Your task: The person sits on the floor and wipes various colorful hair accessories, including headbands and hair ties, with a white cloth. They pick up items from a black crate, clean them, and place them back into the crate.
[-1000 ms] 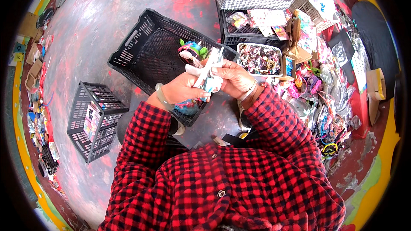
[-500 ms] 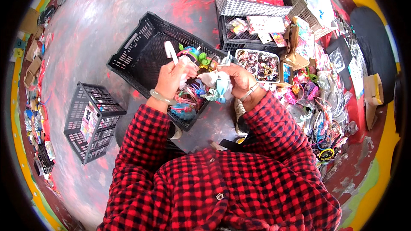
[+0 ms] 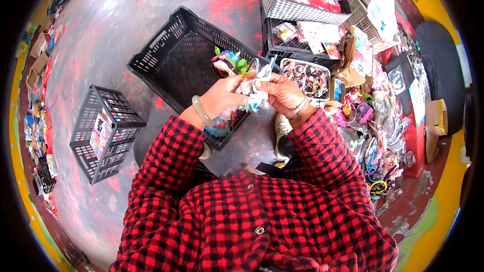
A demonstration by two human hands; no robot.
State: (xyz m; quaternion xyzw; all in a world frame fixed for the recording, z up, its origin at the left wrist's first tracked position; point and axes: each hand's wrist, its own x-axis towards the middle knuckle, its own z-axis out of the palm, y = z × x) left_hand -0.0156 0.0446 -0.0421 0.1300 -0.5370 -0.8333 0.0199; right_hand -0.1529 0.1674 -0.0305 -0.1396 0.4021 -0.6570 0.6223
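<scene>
My left hand (image 3: pixel 220 96) and my right hand (image 3: pixel 285 93) meet over the near right part of a black plastic crate (image 3: pixel 174 65). Both are closed on a white and light-blue fabric bow (image 3: pixel 263 74), thumbs and fingertips pinching it. Its lower folds hang beneath my fingers, and part of it is hidden by them. Behind my left hand, in the crate, lies a bundle of colourful headbands (image 3: pixel 227 62) with green leaf shapes. Below the hands, more blue and pink hair accessories (image 3: pixel 218 130) fill the crate's near corner.
Stacked crates (image 3: pixel 302 10) of packaged goods stand at the far right. Nearby are a white basket of hair ties (image 3: pixel 307 78) and a heap of headbands and plastic wrap (image 3: pixel 375 151). A smaller black crate (image 3: pixel 106 131) stands on the floor at left.
My left hand has moved right and down to join my right hand at the bow. The white curved piece that stuck up from my left hand no longer shows there.
</scene>
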